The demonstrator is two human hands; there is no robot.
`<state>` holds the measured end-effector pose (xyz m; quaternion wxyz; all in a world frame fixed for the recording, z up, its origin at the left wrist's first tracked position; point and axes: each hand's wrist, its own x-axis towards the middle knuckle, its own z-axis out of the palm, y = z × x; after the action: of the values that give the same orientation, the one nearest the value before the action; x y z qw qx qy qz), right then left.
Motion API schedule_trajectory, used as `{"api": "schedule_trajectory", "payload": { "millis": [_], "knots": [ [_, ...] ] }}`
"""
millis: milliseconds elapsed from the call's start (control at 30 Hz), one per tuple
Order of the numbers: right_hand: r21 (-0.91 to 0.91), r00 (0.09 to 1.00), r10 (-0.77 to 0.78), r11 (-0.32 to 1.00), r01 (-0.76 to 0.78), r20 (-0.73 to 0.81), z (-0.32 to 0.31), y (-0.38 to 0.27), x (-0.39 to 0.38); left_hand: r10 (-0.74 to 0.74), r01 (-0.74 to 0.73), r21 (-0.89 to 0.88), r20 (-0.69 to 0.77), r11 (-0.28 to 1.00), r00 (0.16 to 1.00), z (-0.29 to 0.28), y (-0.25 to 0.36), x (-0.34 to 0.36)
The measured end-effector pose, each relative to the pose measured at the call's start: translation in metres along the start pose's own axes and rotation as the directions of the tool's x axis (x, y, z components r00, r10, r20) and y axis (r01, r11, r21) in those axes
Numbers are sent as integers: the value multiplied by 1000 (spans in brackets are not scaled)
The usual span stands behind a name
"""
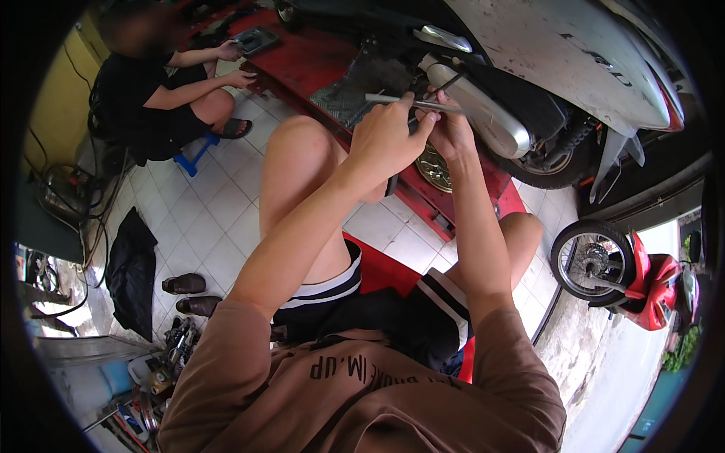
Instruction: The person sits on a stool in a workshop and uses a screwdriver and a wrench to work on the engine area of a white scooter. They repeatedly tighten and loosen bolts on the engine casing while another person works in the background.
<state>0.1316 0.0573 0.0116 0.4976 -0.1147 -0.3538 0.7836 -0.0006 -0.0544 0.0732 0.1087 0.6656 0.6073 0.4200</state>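
My left hand (387, 134) is closed around a slim silver metal rod (381, 98), whose left end sticks out past the knuckles. My right hand (453, 134) meets it at the rod's right part, its fingers curled and pinched on it. A thin dark bar (453, 81) slants up from beside the right fingers; whether it joins the rod I cannot tell. Just beyond both hands is the silver engine-side cover (491, 113) of a white scooter (544, 53). Below my hands, a round gold-coloured part (433, 170) lies on the red lift platform (423, 198).
A person (136, 90) in black sits on a blue stool (195, 155) at the far left, near a dark tray (255, 40). Shoes (184, 284), a black cloth (131, 264) and cluttered parts (180, 341) lie left. A red motorcycle (642, 283) stands outside at right.
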Motion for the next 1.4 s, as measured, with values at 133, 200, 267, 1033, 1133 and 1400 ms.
{"api": "schedule_trajectory", "payload": {
  "millis": [133, 200, 267, 1033, 1133, 1400],
  "knots": [
    [22, 999, 11, 1000, -11, 40, -6, -2, 0, 178, -139, -214, 175, 967, 968, -5, 0, -1],
    [-8, 999, -14, 1000, 13, -37, -5, 0, 0, 144, -146, -211, -23, 967, 989, -4, 6, -4],
    [86, 999, -13, 996, 11, 30, -8, -2, 6, 84, -81, -59, 37, 995, 996, 11, -8, -3],
    [-105, 988, -60, 993, 46, -143, -36, 4, 9, 247, -261, 136, 113, 956, 962, 22, -15, 3],
    [-254, 960, -87, 967, 16, -268, -28, 5, 9, 372, -357, 177, -62, 917, 926, 21, -15, 8],
    [-460, 953, 2, 876, -147, -302, -42, -5, 9, 229, -253, 116, 185, 961, 956, 27, -27, -1]
  ]
}}
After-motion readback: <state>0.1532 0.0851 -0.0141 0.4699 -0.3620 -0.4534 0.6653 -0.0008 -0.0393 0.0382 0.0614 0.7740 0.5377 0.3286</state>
